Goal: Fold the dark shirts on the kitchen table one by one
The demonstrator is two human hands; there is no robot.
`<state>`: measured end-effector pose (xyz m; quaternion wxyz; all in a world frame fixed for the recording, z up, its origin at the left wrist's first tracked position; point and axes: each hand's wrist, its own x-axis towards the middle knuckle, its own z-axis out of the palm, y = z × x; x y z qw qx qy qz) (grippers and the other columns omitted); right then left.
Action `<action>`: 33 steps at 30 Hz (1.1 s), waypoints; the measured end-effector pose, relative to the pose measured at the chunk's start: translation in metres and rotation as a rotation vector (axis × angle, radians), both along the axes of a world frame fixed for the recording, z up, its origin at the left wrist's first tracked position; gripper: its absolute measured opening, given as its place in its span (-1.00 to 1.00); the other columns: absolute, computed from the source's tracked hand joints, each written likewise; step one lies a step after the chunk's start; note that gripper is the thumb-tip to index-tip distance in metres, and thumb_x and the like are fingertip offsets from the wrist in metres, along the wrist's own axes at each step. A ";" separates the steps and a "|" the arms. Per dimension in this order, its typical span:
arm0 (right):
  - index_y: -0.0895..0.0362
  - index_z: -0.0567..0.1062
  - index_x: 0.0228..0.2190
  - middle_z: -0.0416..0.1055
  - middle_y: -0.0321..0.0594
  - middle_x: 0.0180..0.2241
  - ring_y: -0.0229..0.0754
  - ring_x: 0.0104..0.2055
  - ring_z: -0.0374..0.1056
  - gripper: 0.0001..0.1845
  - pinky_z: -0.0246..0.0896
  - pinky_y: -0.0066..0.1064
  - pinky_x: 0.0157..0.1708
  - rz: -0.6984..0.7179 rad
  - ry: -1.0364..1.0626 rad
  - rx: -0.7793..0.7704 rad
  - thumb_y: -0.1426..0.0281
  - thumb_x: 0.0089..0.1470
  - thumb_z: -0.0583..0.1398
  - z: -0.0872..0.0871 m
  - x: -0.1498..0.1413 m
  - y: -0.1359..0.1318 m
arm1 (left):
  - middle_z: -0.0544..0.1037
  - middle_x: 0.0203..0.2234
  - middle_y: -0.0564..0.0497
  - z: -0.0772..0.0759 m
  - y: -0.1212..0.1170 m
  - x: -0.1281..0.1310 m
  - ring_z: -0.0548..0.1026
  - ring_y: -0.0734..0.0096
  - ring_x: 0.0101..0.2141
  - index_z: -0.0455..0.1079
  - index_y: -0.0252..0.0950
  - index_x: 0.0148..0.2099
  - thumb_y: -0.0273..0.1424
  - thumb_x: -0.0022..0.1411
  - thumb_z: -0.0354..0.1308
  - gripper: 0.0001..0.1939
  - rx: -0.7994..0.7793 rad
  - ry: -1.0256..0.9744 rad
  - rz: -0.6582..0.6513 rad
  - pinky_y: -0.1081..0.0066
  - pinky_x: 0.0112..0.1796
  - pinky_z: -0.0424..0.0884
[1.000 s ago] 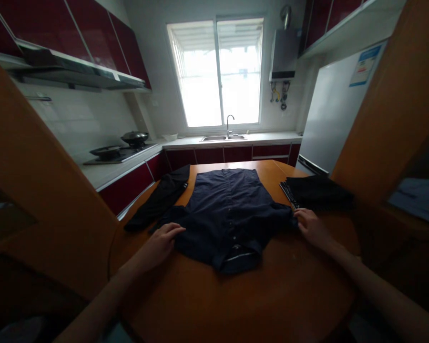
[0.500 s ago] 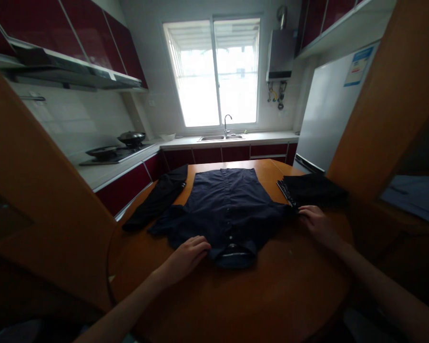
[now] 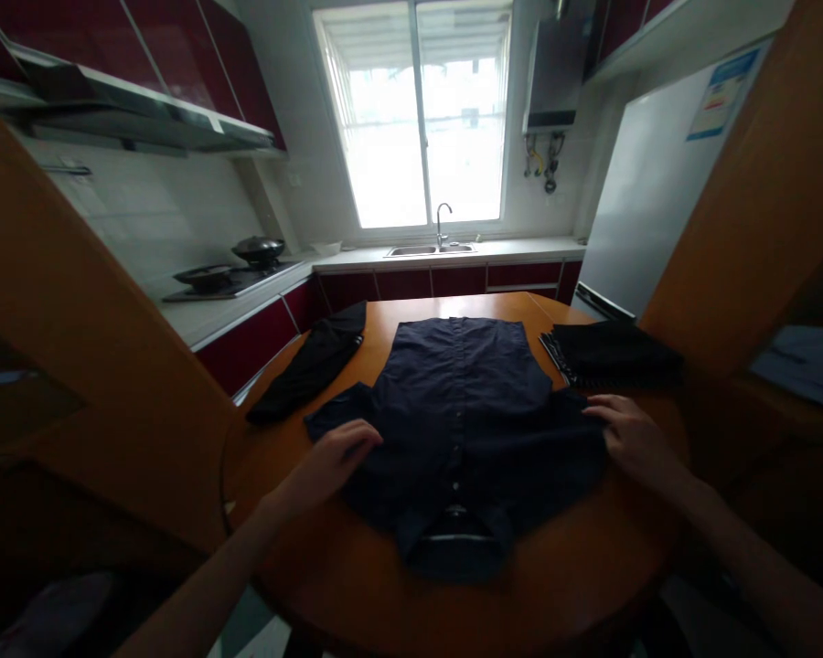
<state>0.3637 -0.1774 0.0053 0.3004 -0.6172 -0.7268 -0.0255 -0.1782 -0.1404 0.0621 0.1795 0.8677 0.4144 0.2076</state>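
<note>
At lower centre, the shirt (image 3: 461,402) is best smoothed evenly by left hand (image 3: 330,464) and right hand (image 3: 636,440), their grip indiscernible.

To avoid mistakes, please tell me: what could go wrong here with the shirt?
The collar of the dark blue shirt lies toward the near edge of the table, so pulling closer might drag it over. The right hand is at a sleeve near the folded black cloth, so an outward sweep could disturb it.

Matt cloth shirt (image 3: 453,393), glossy wooden table (image 3: 555,567)
</note>
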 end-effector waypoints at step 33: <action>0.07 0.54 -0.16 0.48 -0.03 -0.14 0.03 -0.06 0.39 -0.69 0.27 -0.20 -0.08 -0.016 -0.196 -0.162 0.44 0.17 0.04 0.007 -0.083 0.014 | 0.38 0.21 -0.18 -0.027 0.053 0.060 0.36 0.13 0.18 0.32 -0.29 0.25 -0.25 0.42 -0.05 -0.55 0.160 0.200 0.029 0.16 0.20 0.25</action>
